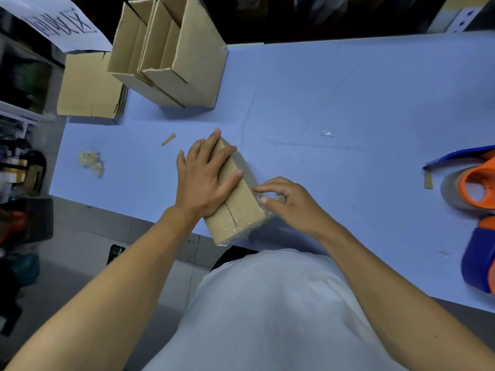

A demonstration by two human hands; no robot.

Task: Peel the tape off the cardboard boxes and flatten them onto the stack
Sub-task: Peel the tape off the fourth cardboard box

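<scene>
The sealed box [235, 194] at the table's [348, 103] near edge was pressed flat-fingered by the left hand [203, 178], while clear tape [270, 200] was pinched in the right hand's [292, 202] grip, best peeled low and steadily.

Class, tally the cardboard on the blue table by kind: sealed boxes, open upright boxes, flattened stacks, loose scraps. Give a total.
Sealed box: 1
Open upright boxes: 2
Flattened stack: 1
Loose cardboard scraps: 2
Total: 6
</scene>
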